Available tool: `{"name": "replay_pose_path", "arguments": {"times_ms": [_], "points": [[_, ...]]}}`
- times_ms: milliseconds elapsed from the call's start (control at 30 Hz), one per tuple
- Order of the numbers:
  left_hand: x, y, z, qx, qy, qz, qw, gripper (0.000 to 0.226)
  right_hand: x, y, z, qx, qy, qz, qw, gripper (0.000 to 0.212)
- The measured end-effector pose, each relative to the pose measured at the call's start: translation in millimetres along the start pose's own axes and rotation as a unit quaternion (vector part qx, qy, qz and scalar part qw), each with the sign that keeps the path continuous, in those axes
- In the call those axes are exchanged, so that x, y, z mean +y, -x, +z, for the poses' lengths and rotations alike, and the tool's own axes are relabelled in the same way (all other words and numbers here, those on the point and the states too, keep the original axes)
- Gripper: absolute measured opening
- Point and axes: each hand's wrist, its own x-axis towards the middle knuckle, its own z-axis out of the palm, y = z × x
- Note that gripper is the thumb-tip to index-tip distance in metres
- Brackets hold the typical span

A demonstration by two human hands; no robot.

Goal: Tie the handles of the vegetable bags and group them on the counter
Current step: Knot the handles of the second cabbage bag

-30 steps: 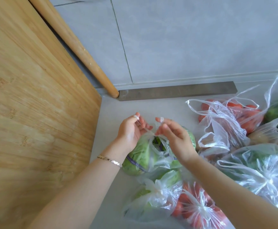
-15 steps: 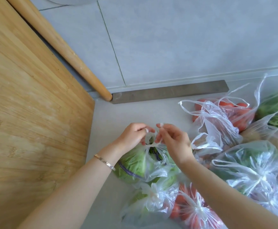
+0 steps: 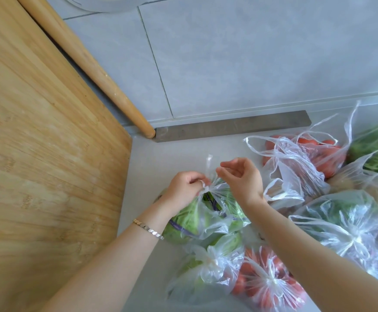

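Tiled wall across the far side, pale grey. Big wooden cutting board fills the left, standing tilted. A rolling pin leans behind the board, its end down on the table. Grey metal strip lies flat along the foot of the wall.

Clear plastic bags crowd the right and near part of the table, touching one another. Far right: an untied tomato bag, handles loose and open; a bag of dark green vegetables just beyond it, cut by the frame edge. Right, nearer: a knotted bag of greens. Near centre: a knotted tomato bag, and left of it a small knotted bag of pale greens.

Lettuce bag sits on the table in the middle, just right of the board, under both hands. Left hand: grip closed, pinching a twisted handle at the bag's mouth. Right hand: fingers curled, thumb and forefinger pinching the other handle; plastic fans taut below it. One loose handle end sticks up between the hands. Thin bracelet on the left wrist.
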Motion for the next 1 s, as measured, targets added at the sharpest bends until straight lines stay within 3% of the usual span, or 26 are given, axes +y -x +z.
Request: {"name": "replay_pose_path", "arguments": {"times_ms": [100, 200, 300, 433, 567, 700, 867, 1000], "points": [[-2.4, 1.7, 0.7, 0.042, 0.09, -0.027, 0.995, 0.02, 6.9, 8.1, -4.2, -0.1, 0.234, -0.04, 0.966, 0.019], [-2.7, 4.1, 2.6, 0.057, 0.118, -0.027, 0.991, 0.021, 11.0, 14.0, 3.4, -0.201, 0.329, -0.111, 0.916, 0.019], [-1.8, 8.0, 4.1, 0.079, 0.149, -0.024, 0.985, 0.024, 11.3, 11.2, 12.5, -0.186, 0.339, -0.096, 0.917, 0.024], [4.8, 11.5, -2.1, 0.145, 0.221, -0.035, 0.964, 0.027, 11.1, 11.5, 14.9, -0.148, 0.222, -0.013, 0.964, 0.022], [6.2, 19.2, -8.2, 0.183, 0.138, 0.004, 0.974, 0.016, 8.2, 10.1, 17.5, -0.141, 0.181, 0.044, 0.972, 0.026], [12.1, 20.2, -8.3, 0.139, 0.142, 0.033, 0.98, 0.019, 12.7, 13.6, 18.0, -0.182, 0.233, 0.006, 0.955, 0.036], [25.7, 3.4, -4.1, 0.049, 0.048, 0.055, 0.996, 0.022, 12.9, 12.5, 8.7, -0.258, 0.326, -0.058, 0.908, 0.03], [35.0, -9.0, -0.7, -0.016, 0.052, 0.021, 0.998, 0.023, 9.8, 9.2, 0.5, -0.3, 0.303, -0.046, 0.903, 0.036]]}}
